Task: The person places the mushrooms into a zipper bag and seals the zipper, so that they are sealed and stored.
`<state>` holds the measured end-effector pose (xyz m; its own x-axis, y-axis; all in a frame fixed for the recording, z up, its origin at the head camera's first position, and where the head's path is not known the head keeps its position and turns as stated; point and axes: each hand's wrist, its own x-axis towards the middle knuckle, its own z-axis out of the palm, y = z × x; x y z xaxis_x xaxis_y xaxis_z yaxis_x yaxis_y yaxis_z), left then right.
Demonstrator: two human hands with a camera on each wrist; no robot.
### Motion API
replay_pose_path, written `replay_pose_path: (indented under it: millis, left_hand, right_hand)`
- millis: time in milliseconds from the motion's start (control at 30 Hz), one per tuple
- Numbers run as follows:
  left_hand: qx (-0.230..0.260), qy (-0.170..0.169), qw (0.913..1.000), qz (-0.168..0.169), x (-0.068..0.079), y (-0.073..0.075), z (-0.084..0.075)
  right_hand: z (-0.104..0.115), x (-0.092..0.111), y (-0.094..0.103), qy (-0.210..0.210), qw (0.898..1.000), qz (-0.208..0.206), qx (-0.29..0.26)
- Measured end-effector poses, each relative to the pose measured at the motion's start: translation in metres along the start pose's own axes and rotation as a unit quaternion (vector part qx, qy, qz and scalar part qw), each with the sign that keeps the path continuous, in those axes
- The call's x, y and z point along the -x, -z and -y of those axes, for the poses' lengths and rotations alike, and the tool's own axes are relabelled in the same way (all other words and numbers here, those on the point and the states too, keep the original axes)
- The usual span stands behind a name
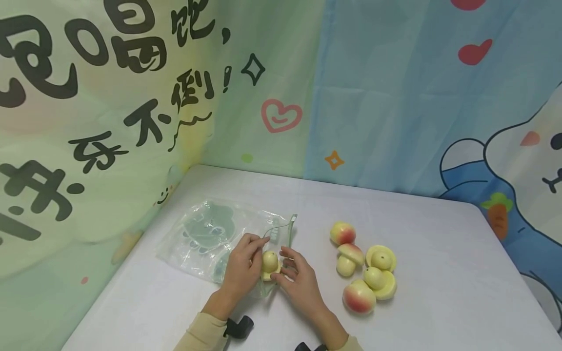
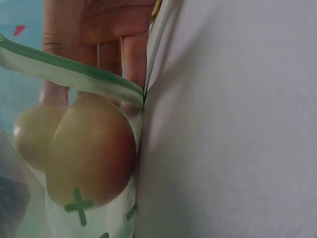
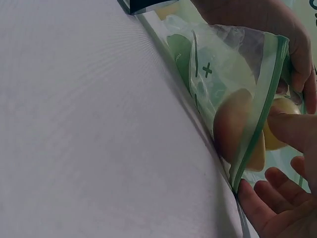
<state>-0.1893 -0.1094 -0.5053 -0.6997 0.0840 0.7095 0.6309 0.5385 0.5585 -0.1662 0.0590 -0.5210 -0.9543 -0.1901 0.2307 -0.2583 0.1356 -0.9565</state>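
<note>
We saw the work in hand at the mouth of a clear, green-edged bag (image 1: 193,229), which lay spread on the white table (image 1: 448,253) with its zip strip parted. One mushroom-shaped piece (image 1: 270,262) sat just inside that mouth; both wrist views showed its red-tinted cap through the plastic. The left hand (image 1: 242,263) had its fingers bent over the bag's edge and, as we read it, held the mouth wide. The right hand (image 1: 303,280) was loosely spread, its thumb against the piece and its other fingers apart rather than closed round it. We made out no further piece deeper in the bag. To the right of the hands five like pieces lay outside it: a far piece (image 1: 343,233), a sideways piece (image 1: 350,258) touching it, a stem-up piece (image 1: 381,258), a tilted piece (image 1: 385,286) and a near piece (image 1: 359,297) with its blushed cap uppermost. With one piece at the bag and five outside, we judged the work to be early. The piece was not yet settled deep in the bag and the zip was unsealed; whether the other five belonged inside, we could not tell.
</note>
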Motion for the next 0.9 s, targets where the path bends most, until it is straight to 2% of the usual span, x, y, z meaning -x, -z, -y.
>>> replay_pose_path:
  millis: [300,400,467,633,700,900]
  left_hand:
    - [0.007,0.011,0.9999,0.001,-0.001,0.003,0.0]
    - [0.007,0.012,0.9999,0.004,-0.001,0.004,0.001]
    - [0.007,0.016,0.9998,0.006,-0.001,0.004,0.001]
    - [0.007,0.022,0.9997,0.008,-0.001,0.004,0.0]
    - [0.008,0.019,0.9998,0.005,-0.001,0.004,0.0]
    - [0.01,0.015,0.9998,-0.002,-0.001,0.004,0.0]
  right_hand:
    - [-0.005,-0.003,0.002,0.013,1.0,-0.018,-0.001]
    - [-0.004,-0.003,0.005,0.024,0.999,-0.043,-0.008]
    - [0.008,-0.003,0.008,0.02,0.998,-0.062,-0.013]
    - [0.017,-0.004,0.021,0.016,0.994,-0.103,-0.025]
    - [0.01,-0.005,0.027,0.022,0.992,-0.118,-0.028]
    - [0.015,-0.006,0.042,0.013,0.987,-0.157,-0.023]
